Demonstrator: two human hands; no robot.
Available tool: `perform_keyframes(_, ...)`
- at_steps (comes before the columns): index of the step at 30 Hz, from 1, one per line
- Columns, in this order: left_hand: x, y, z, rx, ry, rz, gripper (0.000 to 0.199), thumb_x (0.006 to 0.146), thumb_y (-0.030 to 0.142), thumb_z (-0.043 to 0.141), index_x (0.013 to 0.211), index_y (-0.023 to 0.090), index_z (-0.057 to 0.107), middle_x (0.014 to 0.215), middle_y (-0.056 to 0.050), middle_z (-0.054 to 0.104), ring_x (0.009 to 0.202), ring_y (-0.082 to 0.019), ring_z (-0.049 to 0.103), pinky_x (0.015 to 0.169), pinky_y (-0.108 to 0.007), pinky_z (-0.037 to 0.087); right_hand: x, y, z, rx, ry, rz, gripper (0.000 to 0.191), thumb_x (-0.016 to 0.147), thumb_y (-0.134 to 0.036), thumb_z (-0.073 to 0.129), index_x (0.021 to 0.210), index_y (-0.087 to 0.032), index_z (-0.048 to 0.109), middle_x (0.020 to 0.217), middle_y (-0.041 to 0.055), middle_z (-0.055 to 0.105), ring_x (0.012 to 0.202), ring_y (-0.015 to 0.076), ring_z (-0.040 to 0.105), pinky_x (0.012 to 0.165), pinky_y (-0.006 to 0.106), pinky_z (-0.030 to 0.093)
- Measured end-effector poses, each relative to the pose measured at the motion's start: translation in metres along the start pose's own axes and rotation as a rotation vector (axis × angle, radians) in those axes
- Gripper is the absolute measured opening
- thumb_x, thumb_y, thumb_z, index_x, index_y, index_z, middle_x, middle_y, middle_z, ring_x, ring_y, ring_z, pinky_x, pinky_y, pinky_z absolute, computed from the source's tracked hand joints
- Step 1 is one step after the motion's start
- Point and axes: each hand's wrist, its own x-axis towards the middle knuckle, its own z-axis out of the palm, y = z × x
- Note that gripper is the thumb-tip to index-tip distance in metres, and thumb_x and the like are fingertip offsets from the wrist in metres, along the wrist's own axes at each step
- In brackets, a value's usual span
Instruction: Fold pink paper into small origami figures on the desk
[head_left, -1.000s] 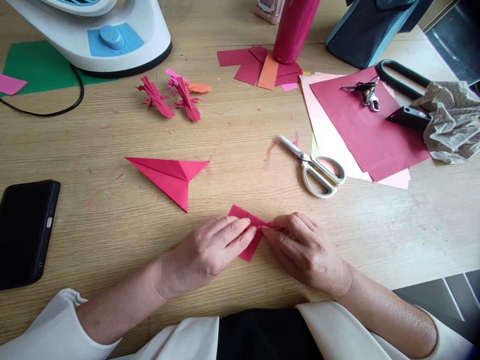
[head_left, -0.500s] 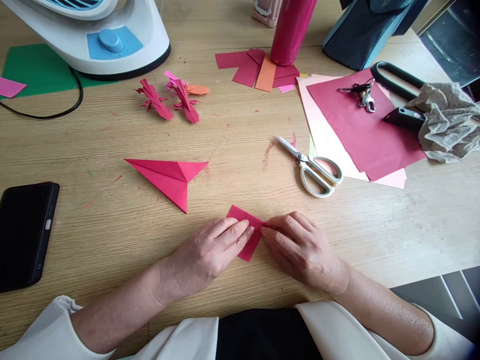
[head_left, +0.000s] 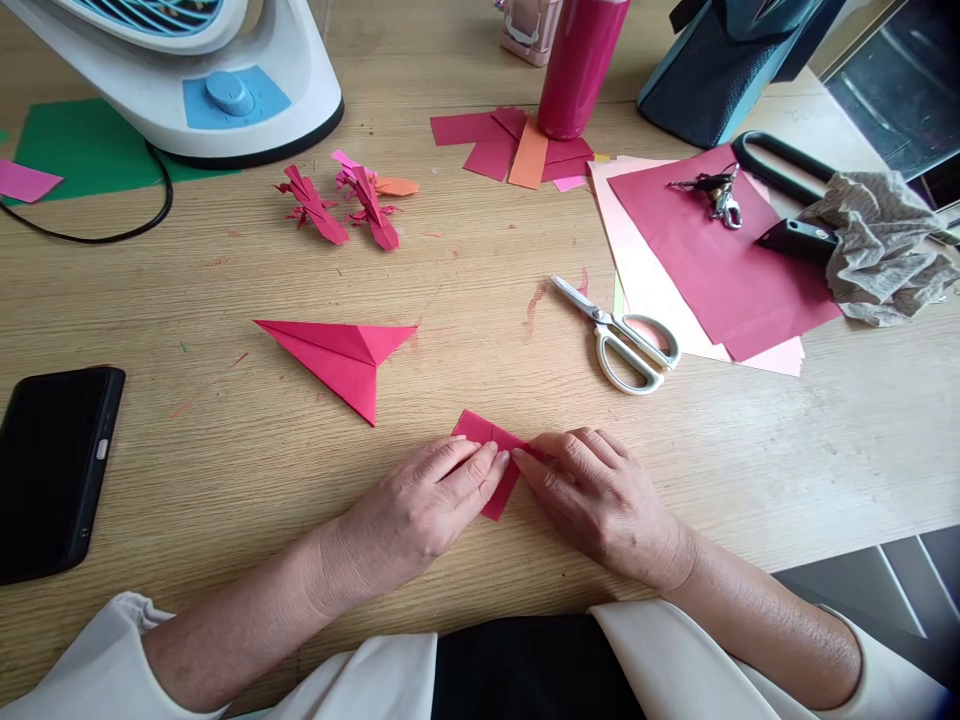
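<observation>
A small folded piece of red-pink paper [head_left: 474, 426] lies on the wooden table between my hands. The fingers of my left hand [head_left: 420, 505] are held together and press on its middle. My right hand [head_left: 607, 500] pinches its right corner, thumb and index finger on the edge. Part of the paper is hidden under the fingers. Beyond my left hand a larger folded pink-red paper [head_left: 341, 365] with pointed ends lies flat. White-handled scissors [head_left: 619, 335] rest farther off to the right.
Folded red figures [head_left: 315, 205], paper strips [head_left: 491, 150] and a pink bottle [head_left: 581, 70] stand or lie farther back. A phone [head_left: 56, 465] is at left, a white fan base [head_left: 292, 80] behind it. Red sheets [head_left: 720, 270], keys [head_left: 724, 195] and crumpled cloth [head_left: 885, 245] are at right.
My right thumb and index finger have slid slightly left over the paper's right corner. My left hand has stayed nearly still. The whole view has shifted a little.
</observation>
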Motion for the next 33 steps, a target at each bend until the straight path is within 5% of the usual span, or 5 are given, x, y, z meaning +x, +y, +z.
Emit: perform_keyframes(33,0.001,0.008,-0.003,0.015,-0.094,-0.073,0.047,0.088,0.005,0.051,0.135,0.006,0.056,0.131,-0.012,0.063,0.118,-0.026,0.055,0.104,-0.04,0.047,-0.017,0.002,0.0,-0.165,0.033,-0.042,0.021,0.096,-0.013,0.056,0.113,-0.012,0.068,0.116,0.0135,0.067,0.086,0.0217,0.059,0.071,0.037,0.049)
